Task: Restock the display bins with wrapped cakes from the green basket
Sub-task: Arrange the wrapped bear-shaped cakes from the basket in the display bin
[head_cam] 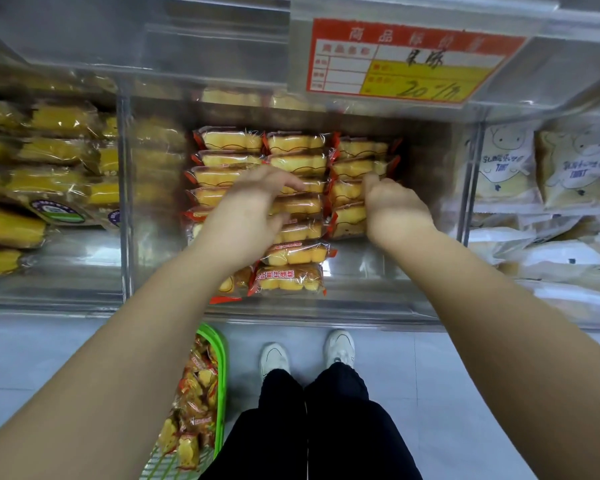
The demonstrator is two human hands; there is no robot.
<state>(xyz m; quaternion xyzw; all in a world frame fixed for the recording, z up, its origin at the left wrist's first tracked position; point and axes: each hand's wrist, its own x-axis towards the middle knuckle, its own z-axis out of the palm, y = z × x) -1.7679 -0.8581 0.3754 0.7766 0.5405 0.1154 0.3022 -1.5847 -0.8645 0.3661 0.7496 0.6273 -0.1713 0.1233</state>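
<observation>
Middle bin: a clear plastic display bin (388,271) sits at the centre of the view, holding three rows of wrapped cakes (297,145) with yellow sponge and red wrapper ends.
Left hand: the left hand (246,209) reaches into the middle bin, palm down, fingers spread and lightly bent, resting on the left and centre rows; whether it holds a packet, I cannot tell.
Right hand: the right hand (392,206) is at the right-hand row in the middle bin, fingers curled at a packet's edge; the grip itself is hidden behind the hand.
Hands together: apart, one on each side of the centre row.
Green basket: a green basket (222,372) stands on the floor below the middle bin, to its left, with more wrapped cakes inside.
Left of the middle bin: a bin of yellow cake bars (49,150).
Right of the middle bin: a bin of pale white packets (503,164).
Above the middle bin: a red and yellow price tag (409,60) with handwriting.
Below the middle bin: white shoes (340,348) and black trousers (312,427).
</observation>
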